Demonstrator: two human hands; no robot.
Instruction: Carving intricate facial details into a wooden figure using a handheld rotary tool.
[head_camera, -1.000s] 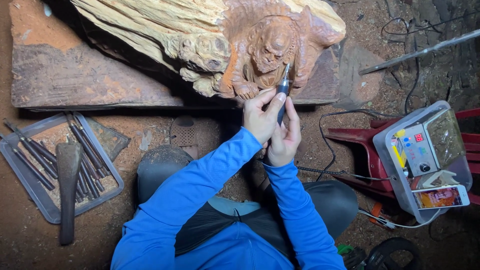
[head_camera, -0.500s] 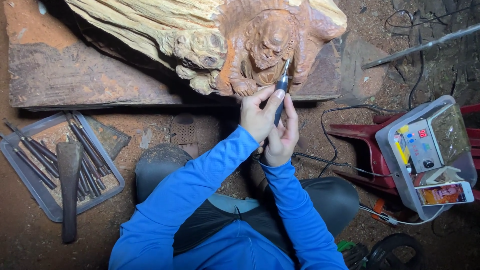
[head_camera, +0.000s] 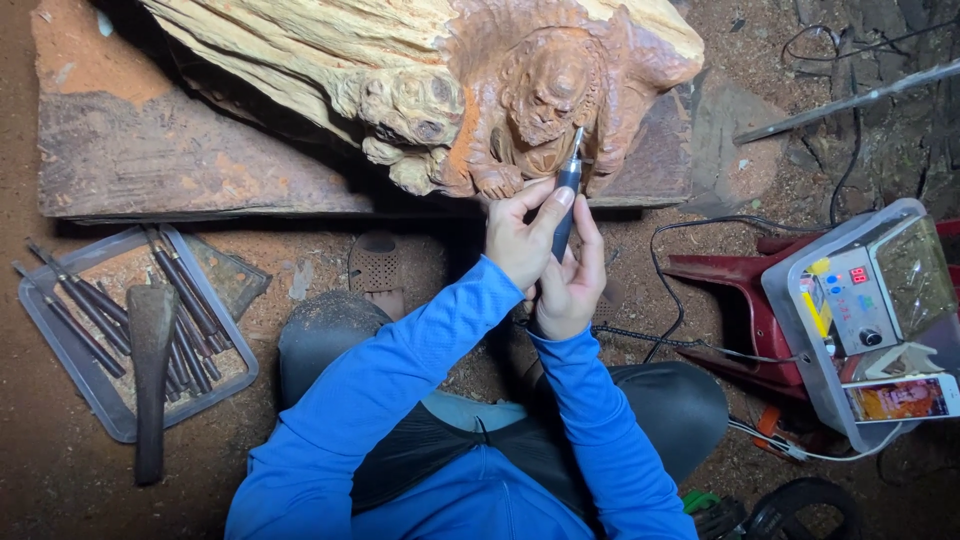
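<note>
A large pale log (head_camera: 300, 60) lies on a wooden slab (head_camera: 150, 160), its right end carved into a reddish-brown figure (head_camera: 545, 90). A slim dark rotary carving handpiece (head_camera: 566, 190) points up at the figure, its fine tip against the lower right of the carving. My left hand (head_camera: 515, 240) pinches the handpiece from the left with thumb and fingers. My right hand (head_camera: 575, 285) wraps its lower part from below. Both arms are in blue sleeves.
At the left, a grey tray (head_camera: 60, 350) holds several dark chisels, and a wooden mallet (head_camera: 150, 370) lies across it. At the right, a control box (head_camera: 870, 290) and a phone (head_camera: 905, 398) sit in a clear bin on a red stool (head_camera: 730, 290). Cables trail over the dirt floor.
Both hands stay on the handpiece at the figure. The tip has shifted only slightly on the carving, and the view has drifted a little.
</note>
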